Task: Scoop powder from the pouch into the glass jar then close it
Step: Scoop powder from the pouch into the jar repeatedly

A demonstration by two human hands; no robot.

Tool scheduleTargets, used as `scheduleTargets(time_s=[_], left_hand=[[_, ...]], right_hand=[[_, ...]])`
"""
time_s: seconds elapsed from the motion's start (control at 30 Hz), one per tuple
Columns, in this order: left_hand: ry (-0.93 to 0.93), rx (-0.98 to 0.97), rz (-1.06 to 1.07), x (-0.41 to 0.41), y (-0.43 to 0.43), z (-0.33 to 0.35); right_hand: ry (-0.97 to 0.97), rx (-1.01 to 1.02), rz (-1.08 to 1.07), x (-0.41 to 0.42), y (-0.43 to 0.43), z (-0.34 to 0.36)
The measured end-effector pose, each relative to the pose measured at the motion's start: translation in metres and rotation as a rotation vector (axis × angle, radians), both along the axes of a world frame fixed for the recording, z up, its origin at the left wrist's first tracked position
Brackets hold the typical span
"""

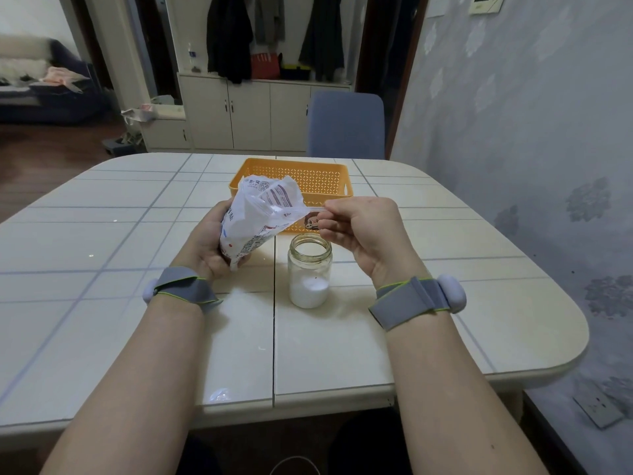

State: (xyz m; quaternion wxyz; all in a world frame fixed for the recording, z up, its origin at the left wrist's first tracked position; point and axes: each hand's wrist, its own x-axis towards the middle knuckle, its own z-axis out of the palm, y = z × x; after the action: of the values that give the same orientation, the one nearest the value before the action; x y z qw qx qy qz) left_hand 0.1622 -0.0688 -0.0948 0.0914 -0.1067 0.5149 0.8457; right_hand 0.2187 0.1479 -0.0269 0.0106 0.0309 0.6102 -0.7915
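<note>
Above the surface (137,303), the left grip (209,245) clasps the soft, crinkly pouch (260,214) low at its base, the right grip (359,231) pinching a light clear scoop (313,209) into its mouth, the breakable, lidless glass jar (310,272) standing just below.

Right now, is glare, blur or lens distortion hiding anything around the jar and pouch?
Head view: sharp on the glass jar and pouch; the wide-angle lens bows the table edges; a glare patch sits on its near edge, away from the work; the clear spoon pinched by the right hand is faint against the basket.
</note>
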Motion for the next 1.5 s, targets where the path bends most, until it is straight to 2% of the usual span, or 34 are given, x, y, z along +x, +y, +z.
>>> scheduleTargets(time_s=[0.67,1.07,1.5], left_hand=[[0.0,0.001,0.088,-0.007,-0.008,-0.006],[-0.03,0.001,0.091,-0.007,-0.01,-0.006],[0.011,-0.02,0.069,-0.002,-0.004,-0.004]], right_hand=[[0.035,-0.123,-0.092,0.017,0.038,-0.006],[0.04,0.016,-0.073,0.024,0.047,-0.02],[0.235,0.099,-0.1,0.034,0.042,-0.034]])
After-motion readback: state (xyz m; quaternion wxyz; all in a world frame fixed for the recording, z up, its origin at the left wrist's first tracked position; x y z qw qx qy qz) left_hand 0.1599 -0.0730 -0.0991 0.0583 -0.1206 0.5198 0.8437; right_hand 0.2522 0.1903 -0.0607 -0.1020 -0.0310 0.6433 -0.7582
